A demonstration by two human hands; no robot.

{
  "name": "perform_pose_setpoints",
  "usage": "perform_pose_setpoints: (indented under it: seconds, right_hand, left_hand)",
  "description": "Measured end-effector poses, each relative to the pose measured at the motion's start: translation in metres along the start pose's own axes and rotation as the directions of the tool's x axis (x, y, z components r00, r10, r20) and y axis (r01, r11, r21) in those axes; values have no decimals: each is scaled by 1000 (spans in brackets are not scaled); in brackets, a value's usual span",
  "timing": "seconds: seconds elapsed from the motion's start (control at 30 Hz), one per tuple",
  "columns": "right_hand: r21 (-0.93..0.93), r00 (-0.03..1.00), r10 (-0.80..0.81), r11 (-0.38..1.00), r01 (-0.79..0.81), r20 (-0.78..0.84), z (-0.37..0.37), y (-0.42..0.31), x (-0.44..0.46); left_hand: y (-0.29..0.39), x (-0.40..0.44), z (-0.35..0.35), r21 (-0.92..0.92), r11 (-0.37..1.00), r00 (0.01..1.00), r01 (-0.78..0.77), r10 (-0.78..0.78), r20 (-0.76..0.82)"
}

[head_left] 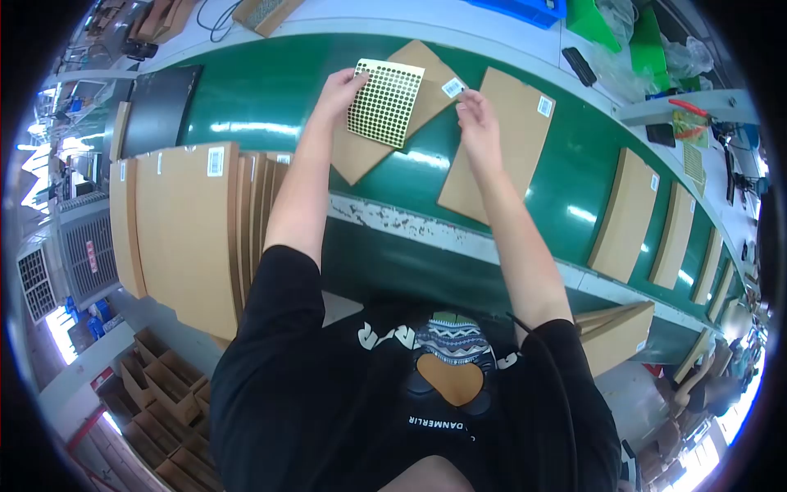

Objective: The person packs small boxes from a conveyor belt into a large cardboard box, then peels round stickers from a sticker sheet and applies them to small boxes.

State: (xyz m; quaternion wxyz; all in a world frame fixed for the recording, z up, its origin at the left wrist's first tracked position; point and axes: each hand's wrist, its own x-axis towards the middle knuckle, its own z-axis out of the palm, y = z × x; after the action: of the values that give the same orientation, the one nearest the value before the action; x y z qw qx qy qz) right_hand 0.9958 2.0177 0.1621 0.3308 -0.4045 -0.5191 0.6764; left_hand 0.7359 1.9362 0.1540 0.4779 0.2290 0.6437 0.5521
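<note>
Though askew, dotted sheet [384, 105] lengthwise forward.

A factory packing workshop is indicated: labelled cardboard boxes [512, 135] are spaced along a long green work surface [254, 94], taller cartons [188, 221] are stood in a row at left, open boxes [168, 385] are grouped at near left, and another person [695, 385] is seen at right.
</note>
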Motion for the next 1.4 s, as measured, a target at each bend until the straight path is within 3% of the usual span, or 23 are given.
perform_pose_setpoints:
  seconds: [0.03, 0.07, 0.1, 0.13, 0.17, 0.2, 0.3, 0.37, 0.43, 0.5, 0.57, 0.6, 0.7, 0.77, 0.87, 0.97, 1.03, 1.1, 1.17, 1.23, 1.3, 1.33, 1.4]
  right_hand:
    - [-45, 993, -48, 998, 44, -106, 11, 15, 15]
    - [-43, 993, -57, 998, 52, -105, 20, 33, 27]
    - [-179, 973, -53, 984, 13, -224, 29, 52, 38]
    - [-308, 938, -68, 950, -43, -340, 36, 60, 48]
    - [-310, 938, -75, 950, -36, -339, 45, 59, 55]
    - [-281, 941, -59, 959, -39, -333, 54, 59, 55]
    - [-256, 939, 29, 959, -123, -343, 69, 44, 45]
    - [176, 965, 24, 984, 23, -260, 72, 39, 44]
    - [212, 969, 64, 977, -12, -241, 68, 19, 31]
    - [367, 984, 30, 930, 38, -178, 62, -10, 11]
    - [314, 982, 25, 949, 35, -187, 52, -36, -12]
    - [283, 986, -33, 956, 78, -161, 46, -51, -29]
    - [198, 977, -148, 964, 177, -152, 28, -85, -81]
    - [129, 931, -329, 928, 350, -161, 17, -124, -124]
    - [124, 930, -352, 923, 363, -103, -16, -160, -182]
    - [126, 920, -392, 913, 387, 14, -52, -171, -224]
    - [4, 918, -388, 921, 389, 89, -76, -178, -248]
    - [-67, 932, -348, 932, 355, 98, -97, -196, -265]
    - [-351, 825, -460, 752, 559, 329, -113, -222, -278]
    - [-409, 848, -441, 744, 528, 293, -109, -236, -293]
    - [-433, 840, -251, 765, 477, 481, -108, -240, -300]
    - [-424, 867, -124, 833, 355, 482, -106, -240, -304]
    - [-411, 869, -115, 846, 340, 481, -108, -230, -307]
  left_hand:
    - [-13, 29, -13, 105, 991, 996, -87, 86, 13]
    - [-37, 61, -30, 258, 943, 978, -208, 202, 50]
    - [-26, 62, -28, 265, 957, 987, -122, 88, 136]
    - [-41, 78, -35, 386, 911, 988, -144, 109, 113]
    - [-41, 84, -32, 501, 850, 987, -161, 133, 91]
    - [-38, 91, -35, 360, 932, 991, 44, -86, 101]
    - [-17, 70, -10, 195, 974, 984, 117, -139, 107]
    - [-9, 61, -17, 181, 966, 975, 187, -204, 82]
    - [-5, 58, -32, 422, 899, 952, 116, -223, 212]
    - [7, 43, -33, 438, 898, 964, 52, -159, 211]
    - [35, 3, -20, 510, 825, 966, -243, 155, 209]
    - [44, -14, -15, 507, 823, 964, -255, 171, 206]
    - [68, -72, -2, 212, 790, 797, -575, 483, 362]
    - [83, -122, 12, 123, 784, 744, -608, 509, 433]
    - [96, -198, 46, 83, 664, 642, -743, 672, 368]
    - [93, -262, 83, -59, 665, 632, -745, 731, 259]
    - [84, -288, 99, -33, 638, 612, -769, 752, 245]
    - [75, -306, 113, -38, 589, 555, -807, 780, 290]
    - [70, -323, 128, -81, 587, 544, -806, 787, 291]
    - [68, -336, 138, -54, 546, 478, -836, 772, 418]
    - [67, -342, 145, -63, 541, 457, -839, 762, 459]
    - [66, -343, 145, -23, 518, 444, -855, 755, 482]
    - [62, -343, 150, -6, 486, 425, -874, 770, 476]
